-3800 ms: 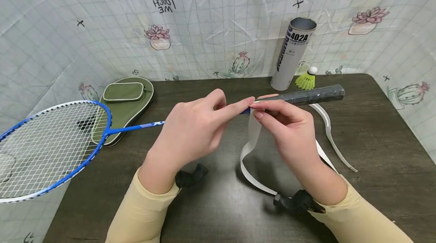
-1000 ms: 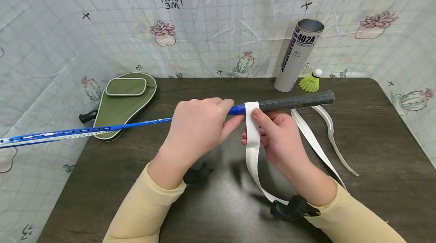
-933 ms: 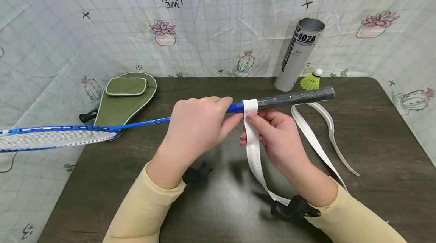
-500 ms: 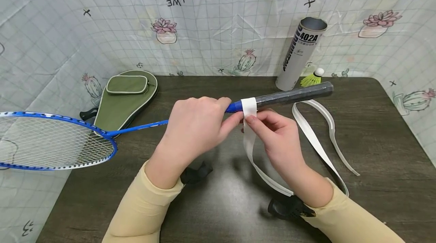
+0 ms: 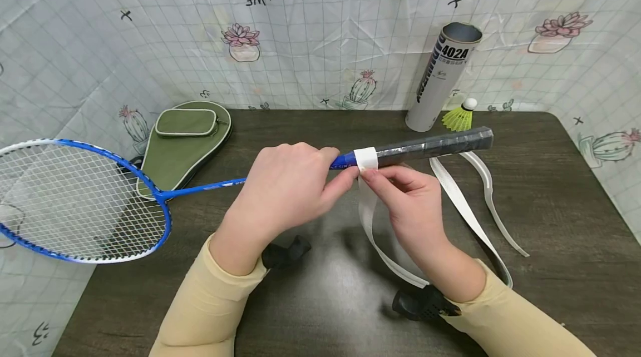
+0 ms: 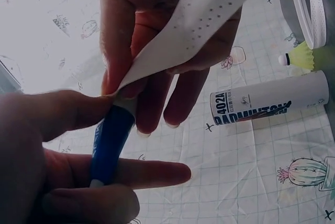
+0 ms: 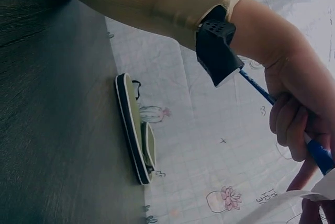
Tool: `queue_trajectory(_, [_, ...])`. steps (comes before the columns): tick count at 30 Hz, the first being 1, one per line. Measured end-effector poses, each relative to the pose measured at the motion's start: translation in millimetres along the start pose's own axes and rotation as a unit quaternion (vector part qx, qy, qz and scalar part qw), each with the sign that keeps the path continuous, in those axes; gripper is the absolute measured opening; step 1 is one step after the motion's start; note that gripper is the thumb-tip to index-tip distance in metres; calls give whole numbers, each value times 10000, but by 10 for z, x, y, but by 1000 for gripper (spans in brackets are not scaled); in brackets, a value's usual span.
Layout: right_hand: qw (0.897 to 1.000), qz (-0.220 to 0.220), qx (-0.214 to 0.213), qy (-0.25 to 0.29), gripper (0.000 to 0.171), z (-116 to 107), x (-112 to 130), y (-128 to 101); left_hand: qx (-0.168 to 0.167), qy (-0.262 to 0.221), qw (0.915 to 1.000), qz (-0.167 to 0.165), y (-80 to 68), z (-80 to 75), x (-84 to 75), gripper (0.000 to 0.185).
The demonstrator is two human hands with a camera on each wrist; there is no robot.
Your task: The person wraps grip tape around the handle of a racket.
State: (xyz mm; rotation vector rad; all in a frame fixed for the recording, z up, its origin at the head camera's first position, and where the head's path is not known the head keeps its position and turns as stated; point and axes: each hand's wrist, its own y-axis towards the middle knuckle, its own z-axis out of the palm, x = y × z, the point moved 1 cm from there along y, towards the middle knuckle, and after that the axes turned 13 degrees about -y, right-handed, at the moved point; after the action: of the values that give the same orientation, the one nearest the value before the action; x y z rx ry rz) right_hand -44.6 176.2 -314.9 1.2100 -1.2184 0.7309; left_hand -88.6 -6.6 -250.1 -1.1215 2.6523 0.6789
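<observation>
A blue badminton racket (image 5: 207,186) is held across the table, its strung head to the left and its bare dark handle (image 5: 435,145) to the right. My left hand (image 5: 285,190) grips the shaft by the blue cone (image 6: 112,135), its thumb tip at the tape's lower edge. White perforated grip tape (image 5: 366,158) lies over the handle's left end and hangs below in a loop. Just under the handle, my right hand (image 5: 415,198) pinches this tape between thumb and fingers. In the left wrist view the tape (image 6: 196,28) runs taut from the pinch.
Behind the handle stand a shuttlecock tube (image 5: 440,79) and a yellow shuttlecock (image 5: 459,116). A green racket cover (image 5: 185,151) lies at the back left. More white tape (image 5: 463,204) and a thin pale strip (image 5: 488,196) curl on the table (image 5: 566,207) at right.
Earlier, my left index finger pressed at the tape; now that hand wraps the shaft. The racket head has rolled from edge-on to face up, and the tape crosses over the handle.
</observation>
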Motion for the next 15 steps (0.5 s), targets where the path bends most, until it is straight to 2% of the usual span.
queue_trajectory(5, [9997, -123, -102, -178, 15, -8, -16, -8, 196, -106, 9996, -172, -8, -5, -14, 51])
queue_trajectory(11, [9990, -209, -179, -353, 9, -16, -3, -6, -31, -48, 9996, -265, 2, -1, -30, 61])
queue_trajectory(14, [9997, -109, 9, -238, 2, -2, -14, 1, -133, -132, 9993, -311, -1, -11, -25, 63])
queue_trajectory(15, [9998, -76, 156, -103, 4, 3, -26, 6, -134, -179, 9992, -339, -5, -15, -23, 64])
